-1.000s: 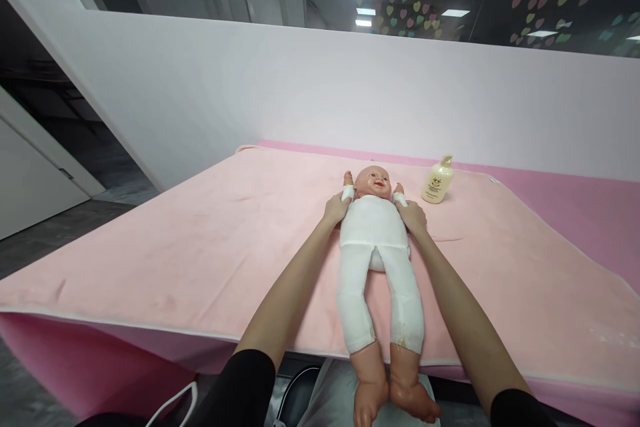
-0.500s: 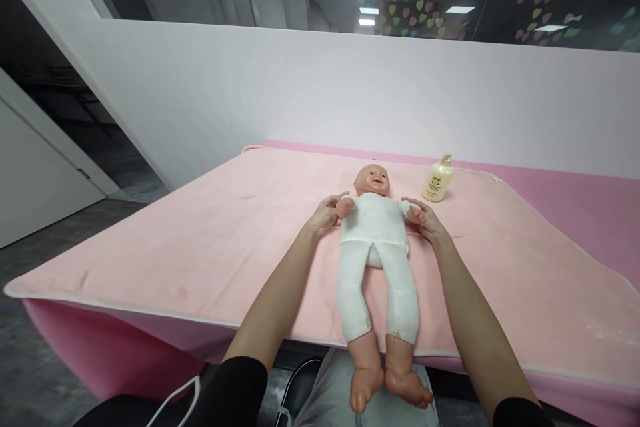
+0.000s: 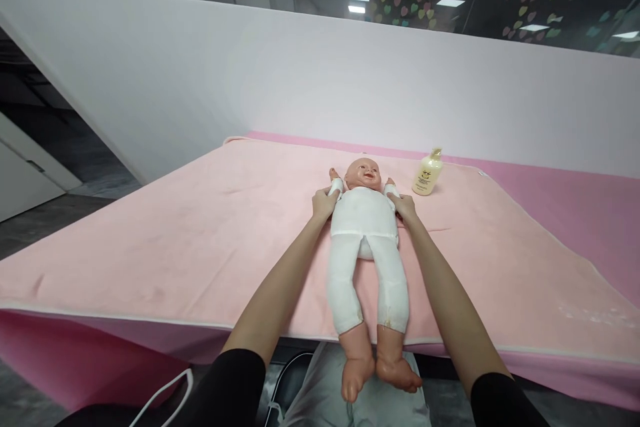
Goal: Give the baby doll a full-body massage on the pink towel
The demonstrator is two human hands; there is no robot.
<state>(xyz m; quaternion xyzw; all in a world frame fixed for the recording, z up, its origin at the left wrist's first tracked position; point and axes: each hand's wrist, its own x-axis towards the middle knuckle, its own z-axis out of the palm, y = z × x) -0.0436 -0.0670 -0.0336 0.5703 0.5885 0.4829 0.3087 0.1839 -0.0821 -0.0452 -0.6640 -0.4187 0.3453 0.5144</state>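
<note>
A baby doll [image 3: 364, 213] with a white cloth body lies on its back on the pink blanket [image 3: 200, 227]. Its head points to the far side, and its bare feet hang past the near edge above my lap. My left hand [image 3: 325, 203] is closed around the doll's arm on the left. Around the arm on the right, my right hand [image 3: 403, 205] is closed in the same way. Both doll arms are raised beside the head, with the small hands pointing up. Parts of my fingers are hidden behind the sleeves.
A pale yellow pump bottle [image 3: 427, 173] stands on the blanket, right of the doll's head. Behind the table rises a white partition [image 3: 310, 80] with dark glass above. A white cable [image 3: 165, 390] hangs at the lower left, beside a dark chair [image 3: 293, 383].
The doll's arms have gone from lowered at its sides to raised beside the head, moved by my hands. My grip has turned with them. The view has shifted slightly.
</note>
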